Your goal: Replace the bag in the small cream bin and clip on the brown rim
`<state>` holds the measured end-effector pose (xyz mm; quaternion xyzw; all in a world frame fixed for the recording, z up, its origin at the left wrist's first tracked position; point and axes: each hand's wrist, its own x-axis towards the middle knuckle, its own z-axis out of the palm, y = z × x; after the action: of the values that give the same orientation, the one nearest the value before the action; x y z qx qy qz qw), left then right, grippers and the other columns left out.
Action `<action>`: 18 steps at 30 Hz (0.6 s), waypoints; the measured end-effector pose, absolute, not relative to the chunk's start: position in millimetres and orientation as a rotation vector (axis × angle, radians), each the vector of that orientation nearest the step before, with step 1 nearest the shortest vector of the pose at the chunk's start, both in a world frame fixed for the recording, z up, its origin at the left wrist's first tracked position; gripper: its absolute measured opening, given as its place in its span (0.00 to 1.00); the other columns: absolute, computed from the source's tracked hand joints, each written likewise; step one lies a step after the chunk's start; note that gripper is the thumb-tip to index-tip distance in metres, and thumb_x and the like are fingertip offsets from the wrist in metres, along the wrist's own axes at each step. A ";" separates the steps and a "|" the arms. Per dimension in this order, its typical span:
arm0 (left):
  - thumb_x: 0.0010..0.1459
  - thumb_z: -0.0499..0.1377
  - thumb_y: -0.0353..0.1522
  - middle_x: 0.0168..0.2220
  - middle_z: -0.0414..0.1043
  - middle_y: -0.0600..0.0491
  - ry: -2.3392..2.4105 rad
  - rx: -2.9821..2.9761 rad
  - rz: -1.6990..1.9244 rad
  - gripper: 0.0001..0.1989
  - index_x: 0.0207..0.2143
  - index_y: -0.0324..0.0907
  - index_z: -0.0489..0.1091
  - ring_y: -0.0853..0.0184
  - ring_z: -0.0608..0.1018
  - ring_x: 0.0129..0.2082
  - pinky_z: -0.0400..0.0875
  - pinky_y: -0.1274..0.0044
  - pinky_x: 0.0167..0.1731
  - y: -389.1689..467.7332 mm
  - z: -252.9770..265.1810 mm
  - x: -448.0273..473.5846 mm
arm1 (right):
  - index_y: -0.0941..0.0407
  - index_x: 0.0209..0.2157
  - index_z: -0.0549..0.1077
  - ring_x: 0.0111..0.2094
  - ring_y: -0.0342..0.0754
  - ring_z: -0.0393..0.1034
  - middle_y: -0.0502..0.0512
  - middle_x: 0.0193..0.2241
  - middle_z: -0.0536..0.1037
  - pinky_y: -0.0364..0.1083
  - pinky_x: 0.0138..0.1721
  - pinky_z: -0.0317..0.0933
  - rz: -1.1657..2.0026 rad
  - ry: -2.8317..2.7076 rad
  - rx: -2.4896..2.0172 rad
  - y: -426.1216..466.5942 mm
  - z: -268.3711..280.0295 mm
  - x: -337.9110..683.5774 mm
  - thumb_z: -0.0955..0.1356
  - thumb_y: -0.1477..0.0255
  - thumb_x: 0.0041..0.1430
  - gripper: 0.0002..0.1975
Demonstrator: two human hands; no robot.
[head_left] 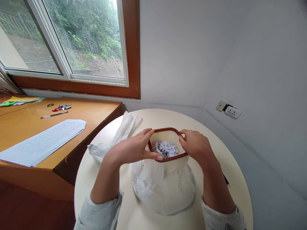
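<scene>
A small bin with a brown rim [170,129] and a pale inside stands between my hands, its mouth facing me. Torn white paper scraps [166,149] lie inside it. My left hand [136,146] grips the rim's left side, thumb along the near edge and fingers toward the far corner. The right side of the rim is held by my right hand [195,143], fingers curled over it. A thin white plastic bag [165,188] spreads out below the near rim; whether it wraps the whole bin is hidden.
Another crumpled white plastic bag [120,134] lies to the left on the round cream table [225,153]. An orange-brown desk [96,107] adjoins it, bearing printed sheets [48,140], a pen [54,115] and keys [62,107]. Wall sockets [233,112] are at the right.
</scene>
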<state>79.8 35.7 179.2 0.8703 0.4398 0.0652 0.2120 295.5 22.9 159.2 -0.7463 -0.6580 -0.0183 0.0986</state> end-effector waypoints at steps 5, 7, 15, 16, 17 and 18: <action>0.47 0.52 0.55 0.62 0.46 0.48 1.221 2.396 0.147 0.42 0.60 0.46 0.46 0.53 0.58 0.58 0.58 0.73 0.47 36.7 178.3 78.9 | 0.51 0.39 0.72 0.32 0.47 0.68 0.52 0.29 0.76 0.42 0.25 0.48 -0.023 -1.958 -2.220 22.6 160.7 294.5 0.57 0.71 0.58 0.14; 0.47 0.52 0.54 0.62 0.47 0.48 1.221 2.398 0.156 0.42 0.60 0.46 0.46 0.53 0.57 0.58 0.59 0.73 0.47 37.7 177.3 78.6 | 0.51 0.40 0.72 0.32 0.47 0.69 0.52 0.30 0.76 0.43 0.25 0.48 -0.009 -1.962 -2.235 22.7 161.2 294.2 0.57 0.71 0.58 0.14; 0.46 0.54 0.54 0.62 0.49 0.47 1.198 2.428 0.184 0.42 0.60 0.45 0.47 0.53 0.57 0.58 0.59 0.73 0.48 39.1 175.2 78.1 | 0.51 0.41 0.71 0.34 0.48 0.69 0.53 0.31 0.76 0.43 0.26 0.50 -0.009 -1.976 -2.255 23.2 160.4 293.5 0.57 0.70 0.59 0.15; 0.46 0.53 0.54 0.62 0.49 0.47 1.197 2.431 0.178 0.42 0.60 0.45 0.47 0.53 0.57 0.58 0.59 0.74 0.48 39.1 175.0 78.0 | 0.51 0.41 0.71 0.34 0.48 0.69 0.54 0.31 0.76 0.43 0.26 0.50 -0.007 -1.985 -2.254 23.5 159.8 293.6 0.57 0.70 0.59 0.15; 0.46 0.53 0.54 0.61 0.49 0.48 1.195 2.434 0.173 0.42 0.60 0.45 0.48 0.53 0.57 0.58 0.59 0.73 0.48 39.1 174.8 78.0 | 0.52 0.41 0.71 0.34 0.48 0.69 0.54 0.32 0.76 0.43 0.26 0.50 -0.003 -1.995 -2.249 23.8 159.1 293.6 0.57 0.71 0.59 0.15; 0.46 0.53 0.54 0.61 0.50 0.48 1.195 2.436 0.166 0.41 0.59 0.46 0.49 0.53 0.57 0.59 0.59 0.73 0.48 39.1 174.7 78.1 | 0.52 0.41 0.71 0.35 0.48 0.69 0.54 0.32 0.76 0.43 0.26 0.50 -0.001 -2.002 -2.243 24.2 158.3 293.8 0.57 0.71 0.59 0.15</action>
<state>78.1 39.1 174.7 0.8760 0.4299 0.0599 0.2101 293.8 24.2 158.3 -0.7443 -0.6644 -0.0002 0.0674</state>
